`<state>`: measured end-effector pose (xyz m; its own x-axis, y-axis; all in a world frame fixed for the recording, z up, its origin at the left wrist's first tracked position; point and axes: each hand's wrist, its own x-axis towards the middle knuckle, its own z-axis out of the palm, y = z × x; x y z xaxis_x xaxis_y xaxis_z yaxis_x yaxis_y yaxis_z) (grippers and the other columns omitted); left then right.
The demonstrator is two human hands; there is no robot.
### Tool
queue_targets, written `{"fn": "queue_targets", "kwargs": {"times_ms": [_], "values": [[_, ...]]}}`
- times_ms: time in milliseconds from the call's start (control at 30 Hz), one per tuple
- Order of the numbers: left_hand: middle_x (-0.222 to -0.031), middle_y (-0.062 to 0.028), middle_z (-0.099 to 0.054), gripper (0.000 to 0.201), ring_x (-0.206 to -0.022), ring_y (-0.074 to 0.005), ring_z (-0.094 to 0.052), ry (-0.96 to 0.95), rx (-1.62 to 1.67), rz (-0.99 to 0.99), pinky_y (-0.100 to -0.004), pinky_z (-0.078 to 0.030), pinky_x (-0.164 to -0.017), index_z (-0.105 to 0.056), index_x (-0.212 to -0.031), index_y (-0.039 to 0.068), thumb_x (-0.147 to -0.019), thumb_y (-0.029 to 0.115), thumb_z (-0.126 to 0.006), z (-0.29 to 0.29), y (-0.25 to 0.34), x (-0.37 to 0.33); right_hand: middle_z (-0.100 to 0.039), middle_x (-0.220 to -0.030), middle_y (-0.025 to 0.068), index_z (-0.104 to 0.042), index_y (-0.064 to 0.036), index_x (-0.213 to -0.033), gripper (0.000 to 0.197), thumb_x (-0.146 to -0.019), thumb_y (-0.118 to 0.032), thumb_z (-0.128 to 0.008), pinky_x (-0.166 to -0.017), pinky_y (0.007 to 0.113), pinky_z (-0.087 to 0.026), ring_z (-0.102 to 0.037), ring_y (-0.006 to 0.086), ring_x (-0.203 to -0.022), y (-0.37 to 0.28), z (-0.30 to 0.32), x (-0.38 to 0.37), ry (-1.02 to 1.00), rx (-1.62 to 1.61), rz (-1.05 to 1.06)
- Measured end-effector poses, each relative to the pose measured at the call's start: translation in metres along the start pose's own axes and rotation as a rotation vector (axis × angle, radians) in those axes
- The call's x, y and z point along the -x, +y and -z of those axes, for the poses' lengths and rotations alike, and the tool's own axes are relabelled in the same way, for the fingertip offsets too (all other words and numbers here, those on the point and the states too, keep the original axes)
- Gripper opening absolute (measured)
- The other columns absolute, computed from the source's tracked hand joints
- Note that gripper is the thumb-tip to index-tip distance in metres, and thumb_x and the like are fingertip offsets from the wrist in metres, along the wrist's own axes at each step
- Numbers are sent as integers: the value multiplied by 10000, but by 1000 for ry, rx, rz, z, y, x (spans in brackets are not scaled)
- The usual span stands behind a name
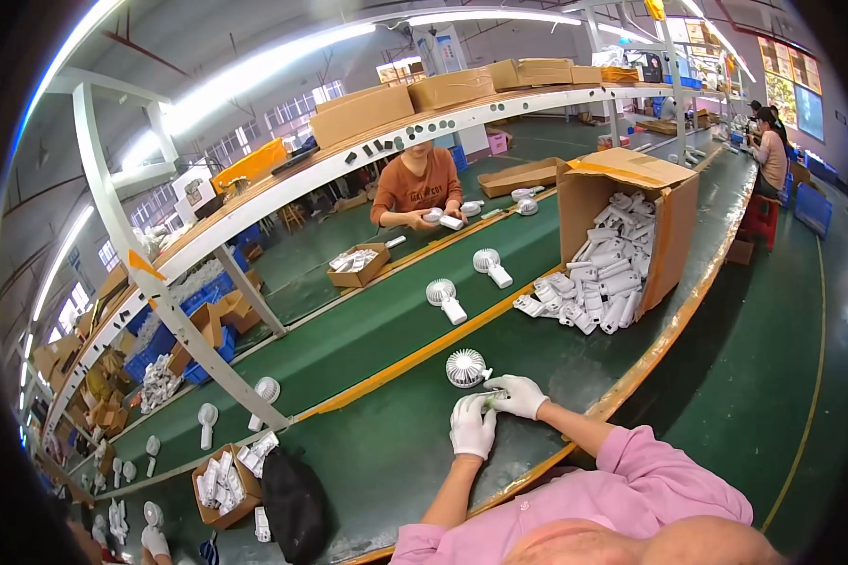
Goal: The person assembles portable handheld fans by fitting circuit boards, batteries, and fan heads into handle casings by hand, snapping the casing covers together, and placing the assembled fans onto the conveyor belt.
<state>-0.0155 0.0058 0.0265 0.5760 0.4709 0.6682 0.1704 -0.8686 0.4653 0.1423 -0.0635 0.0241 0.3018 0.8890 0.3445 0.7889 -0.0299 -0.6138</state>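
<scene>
My left hand (473, 427), in a white glove, and my right hand (518, 396), gloved the same way, meet over the green bench top near its front edge. The fingers of both are closed around a small whitish and green piece (489, 403). Most of it is covered by the gloves, so I cannot make out its kind. Just beyond my fingertips lies a white handheld fan (465, 367), its round grille turned up. A short stem on it points toward my right hand; I cannot tell whether the held piece joins it.
A tipped cardboard box (671, 226) spills white plastic handle parts (584, 299) at the right. Fans (443, 299) lie on the green conveyor (367, 330). To the left are a black bag (294, 504) and a small parts box (224, 488). Across sits a person (419, 188) holding a fan.
</scene>
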Motion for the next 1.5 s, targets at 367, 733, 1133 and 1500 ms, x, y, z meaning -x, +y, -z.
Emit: {"fn": "queue_targets", "kwargs": {"times_ms": [367, 733, 1133, 1500], "values": [[-952, -130, -623, 189, -950, -327, -565, -48, -139, -13, -444, -440, -865, -628, -928, 68, -761, 156, -634, 6, 7, 6, -676, -1051, 130, -604, -12, -1194, 435, -814, -214, -662, -851, 292, -499, -647, 168, -949, 0, -15, 5, 49, -433, -132], [-933, -125, -644, 258, -910, -319, -588, -166, -151, 126, -427, -447, -838, -614, -1010, 70, -782, 188, -643, 19, -7, 11, -679, -877, 175, -670, -54, -1054, 364, -823, -332, -627, -719, 369, -521, -670, 298, -778, -19, -13, 2, 68, -247, -73], [-873, -148, -602, 270, -849, -335, -609, -286, -128, 172, -437, -476, -788, -583, -894, 64, -772, 295, -650, 34, 7, 25, -682, -880, 160, -639, 22, -1075, 296, -828, -138, -660, -734, 313, -513, -665, 205, -771, -14, -26, 22, 22, -198, 5], [-882, -188, -673, 482, -845, -343, -654, -698, -34, 324, -440, -508, -770, -651, -932, 70, -758, 520, -644, 55, 4, -16, -671, -830, 195, -679, -35, -1028, 245, -841, -189, -636, -677, 360, -523, -689, 283, -760, -32, -15, -8, 43, -140, 36]]}}
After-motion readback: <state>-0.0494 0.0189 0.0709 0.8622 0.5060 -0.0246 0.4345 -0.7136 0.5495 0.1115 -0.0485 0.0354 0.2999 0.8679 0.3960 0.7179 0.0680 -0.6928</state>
